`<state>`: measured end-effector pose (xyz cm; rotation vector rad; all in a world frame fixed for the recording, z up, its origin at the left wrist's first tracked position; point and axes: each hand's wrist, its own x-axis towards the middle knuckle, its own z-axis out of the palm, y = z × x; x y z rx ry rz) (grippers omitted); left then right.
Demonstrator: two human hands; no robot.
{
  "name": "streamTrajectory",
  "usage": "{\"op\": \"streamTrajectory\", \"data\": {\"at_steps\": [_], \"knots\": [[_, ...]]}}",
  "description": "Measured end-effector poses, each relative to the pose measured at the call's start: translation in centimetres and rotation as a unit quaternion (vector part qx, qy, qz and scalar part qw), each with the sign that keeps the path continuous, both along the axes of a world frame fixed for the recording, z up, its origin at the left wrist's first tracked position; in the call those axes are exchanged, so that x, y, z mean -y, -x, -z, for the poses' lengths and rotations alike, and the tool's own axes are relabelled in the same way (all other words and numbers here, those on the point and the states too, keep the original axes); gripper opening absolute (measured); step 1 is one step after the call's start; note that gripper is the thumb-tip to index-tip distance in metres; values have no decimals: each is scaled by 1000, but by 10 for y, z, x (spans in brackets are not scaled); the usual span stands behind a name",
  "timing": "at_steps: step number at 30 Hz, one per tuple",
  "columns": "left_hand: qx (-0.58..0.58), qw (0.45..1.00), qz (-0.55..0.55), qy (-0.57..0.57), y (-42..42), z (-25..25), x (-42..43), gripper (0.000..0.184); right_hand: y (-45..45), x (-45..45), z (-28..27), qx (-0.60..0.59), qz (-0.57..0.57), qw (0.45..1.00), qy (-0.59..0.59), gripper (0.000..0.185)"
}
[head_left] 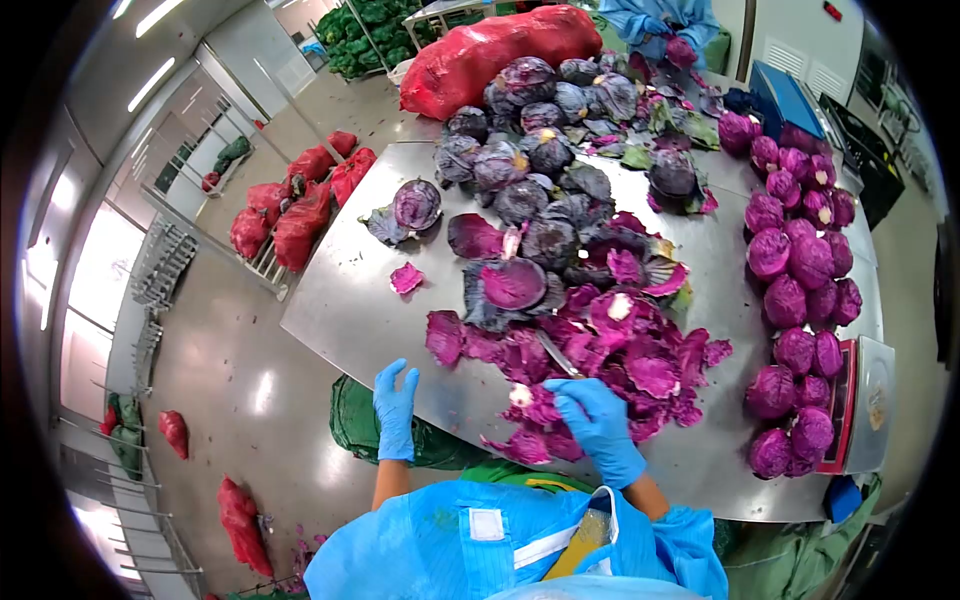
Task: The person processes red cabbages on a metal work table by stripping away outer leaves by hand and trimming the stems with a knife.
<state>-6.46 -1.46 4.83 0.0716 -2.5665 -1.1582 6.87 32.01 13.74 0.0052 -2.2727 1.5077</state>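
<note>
My left hand [396, 405], in a blue glove, is held at the near table edge with thumb and fingers apart and nothing in it. My right hand [598, 425], also gloved, is closed over the trimmed leaves. From its fingers a knife [556, 352] points up and to the left; its handle is hidden. Around that hand lies a heap of loose purple cabbage leaves [650, 368]. Beyond the heap are untrimmed red cabbages [549, 243] with dark outer leaves. One red cabbage [416, 205] sits apart at the left on a leaf.
Peeled red cabbages [810, 262] line the steel table's [360, 290] right side, beside a scale [868, 405]. A full red mesh sack [500, 60] lies at the far end, near another person in blue [660, 18]. More red sacks [300, 225] stand left on the floor.
</note>
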Motion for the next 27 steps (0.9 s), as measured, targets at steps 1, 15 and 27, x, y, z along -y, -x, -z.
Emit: {"op": "streamTrajectory", "data": {"at_steps": [1,15,27], "knots": [[2,1000,3,-19,14,2,10,42,18,23,3,-10,-15,995,-102,26],[-71,956,190,212,371,-44,-43,81,48,63,33,326,266,785,-455,44],[249,888,382,-58,492,-34,-27,97,45,137,108,171,331,928,-11,33]]}}
